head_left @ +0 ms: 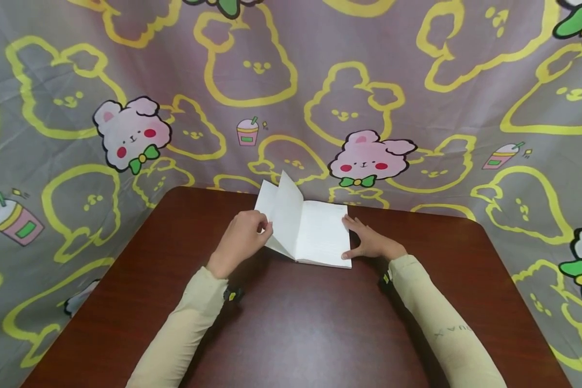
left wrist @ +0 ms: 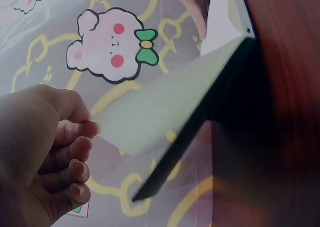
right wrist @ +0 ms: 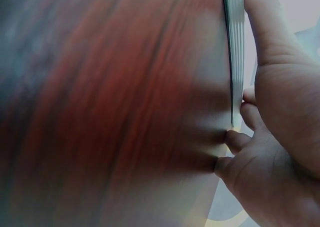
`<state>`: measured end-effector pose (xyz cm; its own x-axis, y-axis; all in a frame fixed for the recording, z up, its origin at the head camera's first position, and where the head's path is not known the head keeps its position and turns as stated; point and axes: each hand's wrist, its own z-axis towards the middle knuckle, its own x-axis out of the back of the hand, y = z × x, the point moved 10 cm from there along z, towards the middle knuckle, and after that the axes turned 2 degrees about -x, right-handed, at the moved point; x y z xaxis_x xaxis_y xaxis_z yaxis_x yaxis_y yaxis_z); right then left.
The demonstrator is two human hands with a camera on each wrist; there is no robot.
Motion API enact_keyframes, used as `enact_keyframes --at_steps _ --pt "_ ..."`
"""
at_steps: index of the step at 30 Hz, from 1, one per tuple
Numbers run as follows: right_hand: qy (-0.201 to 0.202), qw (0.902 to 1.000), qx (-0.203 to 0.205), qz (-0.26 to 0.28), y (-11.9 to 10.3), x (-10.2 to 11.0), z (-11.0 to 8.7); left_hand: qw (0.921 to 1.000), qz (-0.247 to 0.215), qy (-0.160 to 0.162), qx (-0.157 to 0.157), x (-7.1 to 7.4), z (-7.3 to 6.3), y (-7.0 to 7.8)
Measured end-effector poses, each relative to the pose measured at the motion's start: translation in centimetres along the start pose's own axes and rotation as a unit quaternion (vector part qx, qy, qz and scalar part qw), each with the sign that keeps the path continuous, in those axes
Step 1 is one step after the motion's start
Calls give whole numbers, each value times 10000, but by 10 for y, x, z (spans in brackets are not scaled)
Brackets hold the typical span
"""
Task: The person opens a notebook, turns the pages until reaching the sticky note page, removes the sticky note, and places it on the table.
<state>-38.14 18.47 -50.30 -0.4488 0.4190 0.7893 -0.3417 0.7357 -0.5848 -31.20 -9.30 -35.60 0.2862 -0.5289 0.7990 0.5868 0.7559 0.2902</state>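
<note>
A notebook (head_left: 324,233) with white pages lies open on the table, its right half flat. On its left side one leaf (head_left: 289,213) stands up from the spine, apart from the tilted left part behind it. My left hand (head_left: 242,233) pinches the leaf's outer edge between thumb and forefinger, the other fingers curled below. The left wrist view shows the pale leaf (left wrist: 157,114) above the dark cover (left wrist: 175,159), which slants up off the table. At the right edge, my right hand (head_left: 372,242) presses with spread thumb and fingers; its fingertips touch the table beside the page stack (right wrist: 238,52).
The dark reddish-brown table (head_left: 291,323) extends around the notebook on all sides. Behind it hangs a grey curtain (head_left: 310,48) printed with yellow outlines and pink bunnies, close to the table's far edge. Dark wrist bands (head_left: 234,294) show at both cuffs.
</note>
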Motion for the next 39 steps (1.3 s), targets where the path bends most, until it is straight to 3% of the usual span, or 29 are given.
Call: enact_keyframes --at_steps 13,21,28,34,39 --pt "-27 10000 52 40 3 -1 1 9961 41 -582 662 -9 -24 -35" --pt "-9 10000 30 -15 2 -1 2 9928 137 -718 953 -15 -31 -50" --pt "-86 9999 -94 -50 3 -2 2 9813 -128 -1095 1576 -28 -41 -65" --pt "-45 9999 -105 -78 3 0 3 9761 -208 -1174 1815 -36 -45 -74" --pt "-98 9999 -107 -34 2 1 2 9671 -281 -1460 2066 -46 -49 -81"
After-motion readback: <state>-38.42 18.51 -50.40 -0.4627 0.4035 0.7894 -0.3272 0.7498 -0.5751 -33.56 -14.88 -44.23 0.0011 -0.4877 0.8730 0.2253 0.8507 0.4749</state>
